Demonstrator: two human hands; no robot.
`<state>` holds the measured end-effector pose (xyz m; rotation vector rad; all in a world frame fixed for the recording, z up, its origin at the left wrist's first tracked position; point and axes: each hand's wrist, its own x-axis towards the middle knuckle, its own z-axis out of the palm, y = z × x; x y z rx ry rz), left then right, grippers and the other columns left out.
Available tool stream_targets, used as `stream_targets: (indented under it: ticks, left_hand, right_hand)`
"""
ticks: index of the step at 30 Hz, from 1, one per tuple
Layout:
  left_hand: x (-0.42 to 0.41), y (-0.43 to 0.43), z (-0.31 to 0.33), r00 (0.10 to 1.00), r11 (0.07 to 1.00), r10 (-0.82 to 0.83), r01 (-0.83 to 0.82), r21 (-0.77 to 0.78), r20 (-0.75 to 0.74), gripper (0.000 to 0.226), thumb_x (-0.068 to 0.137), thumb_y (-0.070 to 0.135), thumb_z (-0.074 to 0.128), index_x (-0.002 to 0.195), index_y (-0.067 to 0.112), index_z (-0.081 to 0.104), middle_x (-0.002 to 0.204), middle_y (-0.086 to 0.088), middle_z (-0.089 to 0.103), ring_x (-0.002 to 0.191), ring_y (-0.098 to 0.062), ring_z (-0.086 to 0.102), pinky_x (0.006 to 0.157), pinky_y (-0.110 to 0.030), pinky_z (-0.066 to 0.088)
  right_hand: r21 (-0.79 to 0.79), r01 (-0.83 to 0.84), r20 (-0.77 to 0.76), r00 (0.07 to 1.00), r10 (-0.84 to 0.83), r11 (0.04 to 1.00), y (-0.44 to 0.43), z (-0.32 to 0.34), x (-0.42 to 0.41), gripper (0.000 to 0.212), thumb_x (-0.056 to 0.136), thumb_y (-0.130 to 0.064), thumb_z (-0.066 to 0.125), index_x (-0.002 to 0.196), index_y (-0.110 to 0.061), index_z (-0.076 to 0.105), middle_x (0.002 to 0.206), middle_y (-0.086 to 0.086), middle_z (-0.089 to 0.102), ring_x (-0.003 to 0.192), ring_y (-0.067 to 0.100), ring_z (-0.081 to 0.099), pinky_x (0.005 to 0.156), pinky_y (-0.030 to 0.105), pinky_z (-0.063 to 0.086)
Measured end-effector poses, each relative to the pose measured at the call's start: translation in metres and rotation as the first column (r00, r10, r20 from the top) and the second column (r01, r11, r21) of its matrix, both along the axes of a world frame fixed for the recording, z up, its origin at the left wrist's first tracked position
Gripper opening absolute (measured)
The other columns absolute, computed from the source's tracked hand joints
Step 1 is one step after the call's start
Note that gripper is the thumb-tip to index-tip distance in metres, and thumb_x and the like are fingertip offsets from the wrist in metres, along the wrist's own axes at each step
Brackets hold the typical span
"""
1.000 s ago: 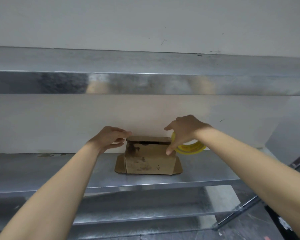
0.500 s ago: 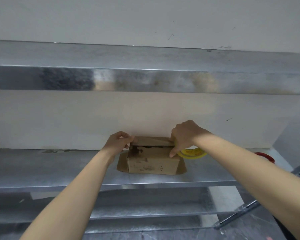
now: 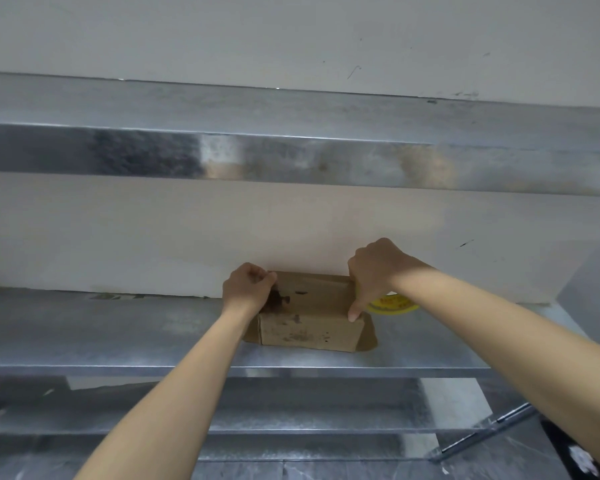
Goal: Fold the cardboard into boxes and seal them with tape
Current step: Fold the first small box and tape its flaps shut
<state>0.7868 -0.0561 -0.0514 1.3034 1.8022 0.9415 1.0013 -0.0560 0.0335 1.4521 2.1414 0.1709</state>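
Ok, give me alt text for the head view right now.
The left hand and right hand grip the top ends of a small brown cardboard box standing on a metal shelf, side flaps splayed at its base. A yellow tape roll lies on the shelf behind the right hand.

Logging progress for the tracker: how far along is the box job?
Done: the cardboard box stands folded on the metal shelf. In hand: the left hand and right hand grip its top corners, holding the lid flap down. Left: no tape shows on it; the yellow tape roll lies behind the right hand, and the bottom end flaps stick out.
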Motion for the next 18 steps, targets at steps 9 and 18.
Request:
stream_targets:
  ticks: [9,18]
  left_hand:
    - [-0.001,-0.009,-0.006,0.99,0.992,0.101,-0.108,0.065,0.101,0.014,0.081,0.025,0.075,0.085,0.014,0.068,0.077,0.011,0.062,0.07,0.001,0.053,0.045,-0.008,0.035]
    - [0.003,-0.016,-0.013,0.898,0.964,0.237,-0.265,0.026,0.371,0.033,0.074,0.017,0.083,0.099,0.013,0.061,0.086,0.005,0.064,0.075,-0.006,0.06,0.058,-0.015,0.042]
  right_hand:
    - [-0.047,-0.02,-0.018,1.0,0.019,0.999,0.002,-0.001,0.002,0.066,0.064,-0.075,0.07,0.065,-0.018,0.037,0.069,-0.003,0.042,0.055,0.013,0.04,0.052,0.028,0.031]
    - [-0.041,-0.039,-0.038,0.999,0.038,0.998,0.005,-0.005,0.006,0.065,0.064,-0.075,0.07,0.067,-0.018,0.04,0.07,-0.004,0.04,0.062,0.017,0.044,0.057,0.029,0.034]
